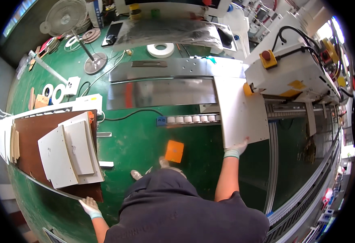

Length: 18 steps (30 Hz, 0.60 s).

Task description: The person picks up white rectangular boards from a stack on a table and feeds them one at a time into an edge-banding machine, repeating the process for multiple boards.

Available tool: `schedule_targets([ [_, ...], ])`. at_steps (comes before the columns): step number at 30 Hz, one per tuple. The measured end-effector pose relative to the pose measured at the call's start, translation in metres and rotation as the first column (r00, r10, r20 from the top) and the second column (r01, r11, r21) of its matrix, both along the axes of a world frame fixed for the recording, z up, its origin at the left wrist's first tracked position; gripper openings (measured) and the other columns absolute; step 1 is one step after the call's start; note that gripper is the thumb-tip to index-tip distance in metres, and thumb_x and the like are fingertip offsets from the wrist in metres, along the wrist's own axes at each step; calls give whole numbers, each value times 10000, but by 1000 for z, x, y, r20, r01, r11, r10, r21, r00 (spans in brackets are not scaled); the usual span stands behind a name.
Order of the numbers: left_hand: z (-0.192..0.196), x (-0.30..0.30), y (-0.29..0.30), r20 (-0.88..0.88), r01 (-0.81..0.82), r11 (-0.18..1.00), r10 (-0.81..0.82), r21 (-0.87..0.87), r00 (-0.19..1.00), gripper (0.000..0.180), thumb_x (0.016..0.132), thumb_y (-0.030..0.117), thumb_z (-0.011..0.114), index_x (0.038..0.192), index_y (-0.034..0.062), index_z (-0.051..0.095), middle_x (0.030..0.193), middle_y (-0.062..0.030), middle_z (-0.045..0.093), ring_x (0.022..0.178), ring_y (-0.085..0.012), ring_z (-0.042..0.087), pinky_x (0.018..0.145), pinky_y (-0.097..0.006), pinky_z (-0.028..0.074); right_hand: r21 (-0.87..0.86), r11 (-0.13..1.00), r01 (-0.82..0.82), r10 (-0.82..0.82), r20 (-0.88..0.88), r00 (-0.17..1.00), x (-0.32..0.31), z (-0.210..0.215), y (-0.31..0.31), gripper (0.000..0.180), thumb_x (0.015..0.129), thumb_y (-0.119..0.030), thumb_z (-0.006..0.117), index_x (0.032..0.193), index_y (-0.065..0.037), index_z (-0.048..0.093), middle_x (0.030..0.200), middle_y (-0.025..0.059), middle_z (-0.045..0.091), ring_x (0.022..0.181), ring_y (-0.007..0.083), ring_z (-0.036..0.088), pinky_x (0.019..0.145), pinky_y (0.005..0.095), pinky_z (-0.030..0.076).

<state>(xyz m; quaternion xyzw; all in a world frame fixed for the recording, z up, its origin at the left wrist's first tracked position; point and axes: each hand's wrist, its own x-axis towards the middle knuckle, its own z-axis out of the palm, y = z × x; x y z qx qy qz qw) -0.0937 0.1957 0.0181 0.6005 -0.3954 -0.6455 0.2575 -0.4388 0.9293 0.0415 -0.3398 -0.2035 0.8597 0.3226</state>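
My right hand (pixel 237 150), in a white glove with a pale green cuff, grips the near edge of a white panel (pixel 244 115). The panel lies flat on the machine's metal bed, and its far right part runs beside a yellow roller (pixel 248 89). On the left, my gloved left hand (pixel 91 206) has its fingers apart at the metal edge of a cart, by the corner of a brown board (pixel 27 150). Several white panels (pixel 58 156) with small holes are stacked on that board. The left hand holds none of them.
A grey machine head (pixel 284 77) with a red stop button (pixel 266 54) stands at right. Metal plates (pixel 161 95) and a roller rail (pixel 191 119) lie ahead. An orange square (pixel 174 151) lies before my feet. A fan (pixel 66 18) and tape rolls (pixel 58 94) are far left.
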Motion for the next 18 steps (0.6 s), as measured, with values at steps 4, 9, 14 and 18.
schedule_targets([
  [4, 20, -44, -31, -112, 1, 998, -9, -68, 994, 1127, 899, 730, 543, 1624, 56, 3, 1687, -209, 69, 1551, -395, 119, 1261, -454, 138, 210, 971, 112, -141, 128, 982, 7, -31, 82, 583, 1024, -480, 430, 1401, -40, 499, 1423, 116, 549, 1247, 325, 556, 1073, 435, 432],
  [9, 8, -87, -85, -233, -80, 995, 90, 54, 968, 815, 943, 532, 606, 1542, 41, 355, 1626, -114, 311, 1470, -318, 320, 1215, -451, 257, 273, 945, 178, -241, 220, 945, -21, -35, 127, 524, 990, -488, 456, 1295, -76, 565, 1324, 95, 612, 1140, 284, 615, 964, 407, 504],
  [14, -38, -97, -102, -314, -58, 993, 87, 100, 945, 308, 934, 240, 654, 1197, 82, 671, 1148, -75, 689, 1029, -243, 656, 852, -395, 557, 103, 982, 160, -184, 291, 939, -42, -63, 101, 537, 973, -524, 413, 1215, -91, 620, 1243, 91, 666, 1020, 245, 678, 845, 340, 573],
  [18, -17, -106, -73, -208, -60, 998, 60, 7, 976, 300, 936, 266, 678, 1165, 78, 628, 1072, -62, 670, 917, -202, 642, 755, -351, 548, 77, 899, -431, 393, 288, 873, 2, -128, -85, 497, 989, -476, 367, 1199, -72, 567, 1171, 124, 603, 1028, 273, 579, 881, 368, 476],
])
